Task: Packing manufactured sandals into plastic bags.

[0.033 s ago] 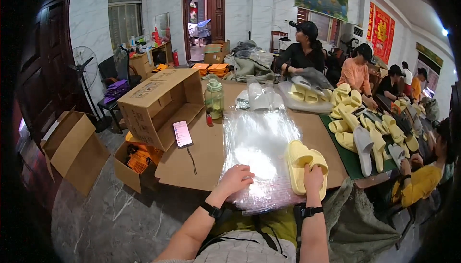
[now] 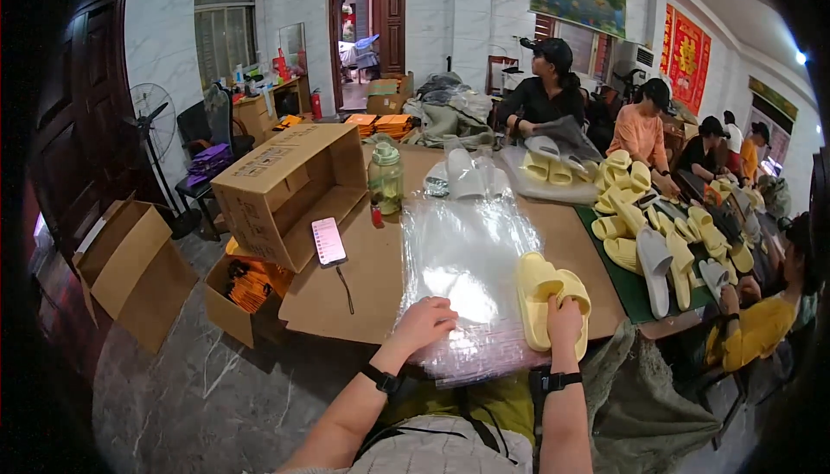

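A stack of clear plastic bags (image 2: 467, 258) lies flat in front of me on the cardboard-topped table. On its near left part rests my left hand (image 2: 424, 323), fingers loosely bent and apart, with nothing held in them. At the stack's right edge, my right hand (image 2: 565, 323) grips a pair of yellow slippers (image 2: 538, 288), its fingers closed round the slipper on the right. The slippers lie side by side, toes away from me. Beyond the bags stand white slippers (image 2: 467, 176) in clear plastic.
Left on the table are an open cardboard box (image 2: 277, 188), a phone (image 2: 328, 242) and a green-lidded bottle (image 2: 385, 178). Yellow and grey slippers (image 2: 654, 271) crowd the green mat (image 2: 609, 253) at right. Several co-workers (image 2: 545, 93) sit beyond. Sacking (image 2: 640, 387) hangs by my right.
The grey plastic in the far co-worker's hands has shifted slightly upward. My hands and the yellow slippers have not visibly moved.
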Demonstrator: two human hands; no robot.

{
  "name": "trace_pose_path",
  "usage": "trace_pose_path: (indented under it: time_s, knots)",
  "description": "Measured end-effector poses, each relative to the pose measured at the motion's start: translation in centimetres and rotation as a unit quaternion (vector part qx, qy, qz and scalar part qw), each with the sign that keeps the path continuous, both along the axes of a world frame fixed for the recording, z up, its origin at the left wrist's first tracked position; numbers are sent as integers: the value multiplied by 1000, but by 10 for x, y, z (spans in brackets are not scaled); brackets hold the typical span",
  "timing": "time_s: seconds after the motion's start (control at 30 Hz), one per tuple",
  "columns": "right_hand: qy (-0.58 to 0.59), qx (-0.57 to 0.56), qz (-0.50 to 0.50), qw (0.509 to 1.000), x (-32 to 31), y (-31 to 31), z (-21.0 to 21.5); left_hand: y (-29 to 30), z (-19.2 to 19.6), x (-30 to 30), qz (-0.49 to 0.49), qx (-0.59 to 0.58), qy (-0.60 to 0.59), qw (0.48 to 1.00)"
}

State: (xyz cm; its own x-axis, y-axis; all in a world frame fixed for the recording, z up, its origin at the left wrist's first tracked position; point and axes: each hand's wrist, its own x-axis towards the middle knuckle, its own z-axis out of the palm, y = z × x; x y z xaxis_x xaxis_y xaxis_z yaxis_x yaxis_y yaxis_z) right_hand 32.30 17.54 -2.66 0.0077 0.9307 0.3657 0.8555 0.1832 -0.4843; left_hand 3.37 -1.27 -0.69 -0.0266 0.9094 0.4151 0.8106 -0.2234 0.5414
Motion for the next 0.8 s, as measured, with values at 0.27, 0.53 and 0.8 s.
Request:
trace_pose_path:
  time_s: [0.27,0.53,0.8]
  knots:
    - [-12,41,3,999,3,6,-6,-6,14,7,15,-65,-16,998]
    - [-22,40,-2,999,3,5,-6,-13,25,10,2,-117,0,993]
    - [-12,44,-2,999,2,4,-4,-11,15,10,5,-102,-13,995]
